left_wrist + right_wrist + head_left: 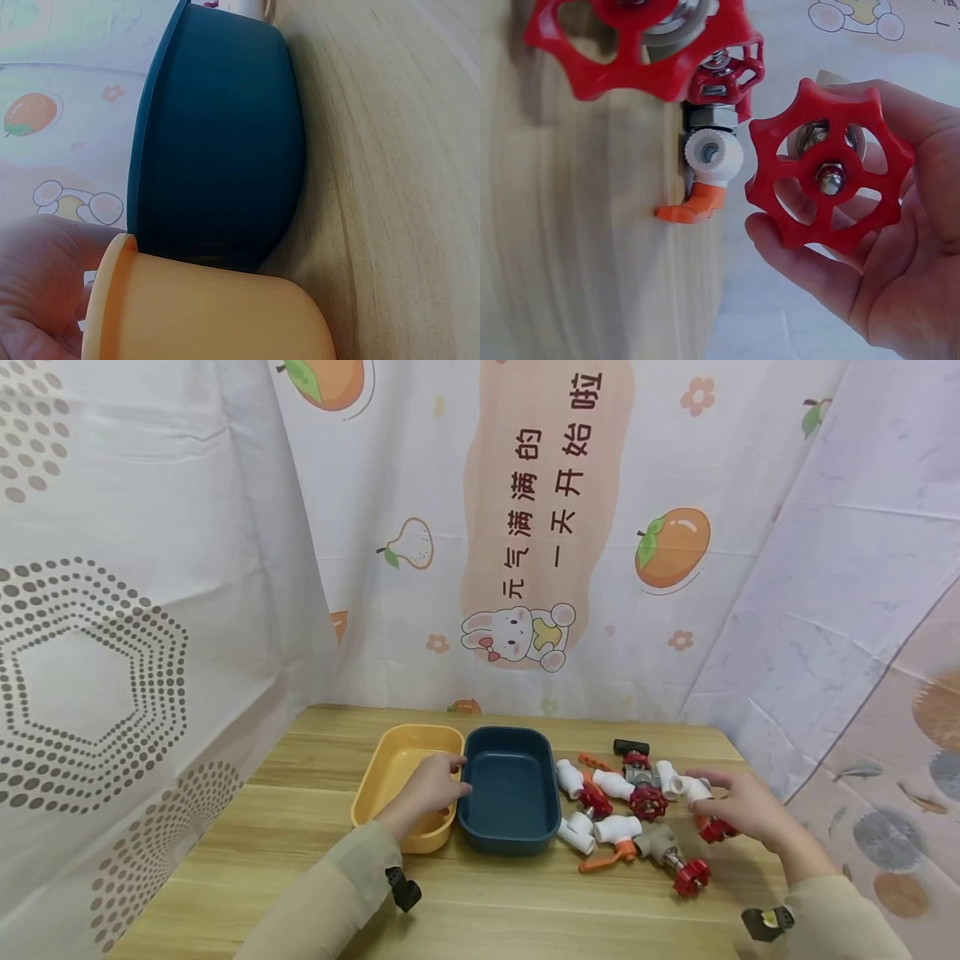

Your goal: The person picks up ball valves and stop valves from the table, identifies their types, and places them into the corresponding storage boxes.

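Note:
My right hand (746,810) grips a white valve (693,789) with a red handwheel at the right of the table. In the right wrist view the fingers and thumb curl round the valve behind its red handwheel (829,169). My left hand (431,789) is over the right side of a yellow bin (367,777), its fingertips at the near rim of a dark blue bin (510,845). Its fingers look loose in the head view; part of that hand is hidden behind the yellow rim in the left wrist view.
Several valves lie in a cluster right of the blue bin: a beige-grey valve with a red wheel (690,877), a white valve with an orange lever (618,831), and a black-handled piece (632,747). A printed curtain (420,635) hangs behind the wooden table (480,902).

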`<state>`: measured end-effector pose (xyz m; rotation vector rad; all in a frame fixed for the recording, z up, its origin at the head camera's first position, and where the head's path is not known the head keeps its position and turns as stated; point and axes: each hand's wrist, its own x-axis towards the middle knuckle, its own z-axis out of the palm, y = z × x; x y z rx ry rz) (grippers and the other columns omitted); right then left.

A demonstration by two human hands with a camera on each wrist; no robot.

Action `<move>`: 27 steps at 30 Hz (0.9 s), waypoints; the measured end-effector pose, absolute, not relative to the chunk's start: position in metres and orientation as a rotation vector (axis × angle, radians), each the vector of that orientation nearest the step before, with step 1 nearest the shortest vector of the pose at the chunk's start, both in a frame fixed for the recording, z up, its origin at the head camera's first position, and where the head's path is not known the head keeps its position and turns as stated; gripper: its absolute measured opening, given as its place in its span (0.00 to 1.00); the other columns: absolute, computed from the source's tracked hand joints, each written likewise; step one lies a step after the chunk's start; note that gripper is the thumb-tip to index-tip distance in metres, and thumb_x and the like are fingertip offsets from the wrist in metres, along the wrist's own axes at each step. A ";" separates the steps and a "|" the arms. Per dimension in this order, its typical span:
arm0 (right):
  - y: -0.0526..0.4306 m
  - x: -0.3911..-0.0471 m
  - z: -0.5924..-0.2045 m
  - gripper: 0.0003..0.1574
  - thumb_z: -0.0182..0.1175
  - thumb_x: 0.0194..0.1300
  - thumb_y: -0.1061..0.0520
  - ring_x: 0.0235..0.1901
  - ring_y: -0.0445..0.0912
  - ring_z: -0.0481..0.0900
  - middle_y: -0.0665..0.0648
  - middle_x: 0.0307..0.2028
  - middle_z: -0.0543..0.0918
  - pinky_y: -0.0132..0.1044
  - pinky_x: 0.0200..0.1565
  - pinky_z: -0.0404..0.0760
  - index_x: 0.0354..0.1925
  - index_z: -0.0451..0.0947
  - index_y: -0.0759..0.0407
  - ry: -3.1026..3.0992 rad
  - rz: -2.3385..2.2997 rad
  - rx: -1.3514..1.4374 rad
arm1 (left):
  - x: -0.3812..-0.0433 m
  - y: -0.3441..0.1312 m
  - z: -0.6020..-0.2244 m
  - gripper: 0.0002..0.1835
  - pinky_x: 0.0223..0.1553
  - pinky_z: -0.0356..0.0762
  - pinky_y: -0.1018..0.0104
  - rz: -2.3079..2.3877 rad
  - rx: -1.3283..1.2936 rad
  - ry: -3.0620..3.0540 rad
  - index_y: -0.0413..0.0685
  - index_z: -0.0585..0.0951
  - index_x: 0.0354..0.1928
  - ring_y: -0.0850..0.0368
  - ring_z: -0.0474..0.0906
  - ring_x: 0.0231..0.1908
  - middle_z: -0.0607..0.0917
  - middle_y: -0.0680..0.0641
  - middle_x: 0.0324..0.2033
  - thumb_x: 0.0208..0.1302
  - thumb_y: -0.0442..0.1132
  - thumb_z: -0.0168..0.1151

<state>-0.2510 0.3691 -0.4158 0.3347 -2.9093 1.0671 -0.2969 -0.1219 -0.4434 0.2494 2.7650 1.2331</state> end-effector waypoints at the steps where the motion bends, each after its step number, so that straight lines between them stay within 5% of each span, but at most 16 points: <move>1: 0.369 -0.251 -0.415 0.37 0.73 0.62 0.55 0.49 0.64 0.82 0.74 0.58 0.78 0.45 0.38 0.84 0.66 0.75 0.67 -2.898 1.062 0.348 | -0.297 -0.122 -0.443 0.30 0.19 0.81 0.62 1.231 0.251 2.766 0.38 0.75 0.68 0.50 0.80 0.17 0.79 0.33 0.60 0.65 0.36 0.70; 4: 0.368 -0.252 -0.412 0.37 0.72 0.62 0.55 0.53 0.66 0.79 0.75 0.62 0.75 0.44 0.41 0.83 0.65 0.75 0.68 -2.875 1.045 0.374 | -0.297 -0.122 -0.443 0.30 0.19 0.81 0.62 1.227 0.247 2.763 0.38 0.75 0.68 0.51 0.80 0.17 0.79 0.33 0.60 0.65 0.36 0.70; 16: 0.361 -0.252 -0.409 0.38 0.71 0.65 0.55 0.46 0.62 0.84 0.79 0.64 0.70 0.41 0.31 0.87 0.67 0.72 0.69 -2.837 1.207 0.353 | -0.297 -0.122 -0.441 0.30 0.20 0.82 0.62 1.226 0.236 2.754 0.38 0.75 0.68 0.51 0.80 0.18 0.79 0.34 0.60 0.66 0.36 0.70; 27: 0.346 -0.258 -0.406 0.42 0.73 0.63 0.50 0.42 0.52 0.86 0.72 0.59 0.78 0.41 0.33 0.86 0.70 0.71 0.63 -2.879 1.215 0.295 | -0.298 -0.122 -0.442 0.30 0.20 0.82 0.62 1.222 0.238 2.762 0.38 0.75 0.68 0.51 0.80 0.18 0.79 0.33 0.60 0.65 0.36 0.70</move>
